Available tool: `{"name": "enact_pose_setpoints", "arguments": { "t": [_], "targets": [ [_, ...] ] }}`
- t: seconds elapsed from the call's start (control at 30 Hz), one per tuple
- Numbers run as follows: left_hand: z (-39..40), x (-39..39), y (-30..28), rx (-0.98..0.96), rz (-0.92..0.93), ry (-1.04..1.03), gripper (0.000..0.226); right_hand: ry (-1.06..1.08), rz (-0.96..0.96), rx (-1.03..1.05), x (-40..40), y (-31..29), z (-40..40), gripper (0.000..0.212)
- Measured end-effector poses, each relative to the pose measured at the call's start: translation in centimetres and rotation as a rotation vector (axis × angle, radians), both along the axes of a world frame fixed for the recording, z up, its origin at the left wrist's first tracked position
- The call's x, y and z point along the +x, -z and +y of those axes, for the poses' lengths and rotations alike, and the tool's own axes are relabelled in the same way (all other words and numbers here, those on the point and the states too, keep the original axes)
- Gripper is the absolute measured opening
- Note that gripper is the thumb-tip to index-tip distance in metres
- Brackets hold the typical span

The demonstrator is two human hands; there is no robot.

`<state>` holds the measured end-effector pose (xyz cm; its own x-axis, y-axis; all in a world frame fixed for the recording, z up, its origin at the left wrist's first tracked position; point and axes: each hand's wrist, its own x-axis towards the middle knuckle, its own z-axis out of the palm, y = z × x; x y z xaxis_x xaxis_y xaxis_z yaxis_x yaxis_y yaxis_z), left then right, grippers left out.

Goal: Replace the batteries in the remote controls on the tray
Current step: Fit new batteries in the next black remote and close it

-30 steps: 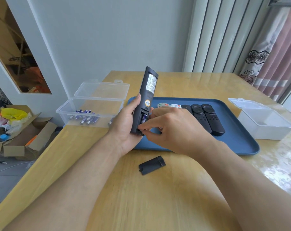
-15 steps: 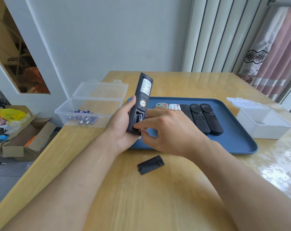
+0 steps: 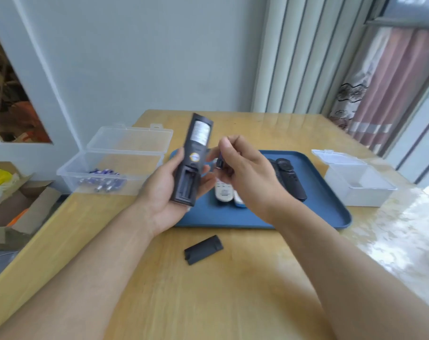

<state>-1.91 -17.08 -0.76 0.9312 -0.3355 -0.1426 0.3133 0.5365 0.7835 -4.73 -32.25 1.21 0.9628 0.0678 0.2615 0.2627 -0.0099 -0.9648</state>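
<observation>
Battery cover: the small black plastic battery cover [image 3: 203, 250] lies loose on the pale wooden counter [image 3: 233, 303], nearest the person, just short of the tray's front edge.

Left hand: the left hand [image 3: 167, 190] grips the long black remote control [image 3: 192, 159] by its lower end, back side facing the camera, over the tray's left front corner.

Remote axis: its long axis runs from the palm up and away, tilted slightly right; the open battery bay [image 3: 187, 184] at the near end looks empty.

Right hand: the right hand [image 3: 243, 173], just right of the remote and apart from it, pinches a small dark-blue battery [image 3: 220, 163] between thumb and curled fingers; blur hides its details.

Key relation: the white-bottomed clear box [image 3: 358, 186] with its lid up stands well off to the right, on the right hand's side; it is probably where the spent cell belongs.

Tray: the blue rectangular plastic tray [image 3: 326, 212] carries two light-coloured remotes [image 3: 224, 191] and black remotes [image 3: 289, 177], partly hidden behind the right hand.

New cells: the clear lidded box of purple batteries [image 3: 103, 181] sits left of the tray, nearer the left hand.

Change: half a second ago the right fingertips were at the bay with a cell seated; now the cell is out and lifted clear.
</observation>
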Motion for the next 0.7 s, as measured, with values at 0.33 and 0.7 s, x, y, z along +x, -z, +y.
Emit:
{"name": "enact_pose_setpoints", "arguments": {
  "t": [0.33, 0.7],
  "targets": [
    [-4.4, -1.7, -1.3, -0.003, -0.058, -0.043, 0.04, 0.336, 0.383, 0.082, 1.6, -2.3, -10.3, 0.016],
    [-10.8, -3.5, -0.9, -0.003, -0.097, -0.006, 0.045, 0.411, 0.606, -1.194, 1.2, -5.1, -23.3, 0.029]
  ]
}}
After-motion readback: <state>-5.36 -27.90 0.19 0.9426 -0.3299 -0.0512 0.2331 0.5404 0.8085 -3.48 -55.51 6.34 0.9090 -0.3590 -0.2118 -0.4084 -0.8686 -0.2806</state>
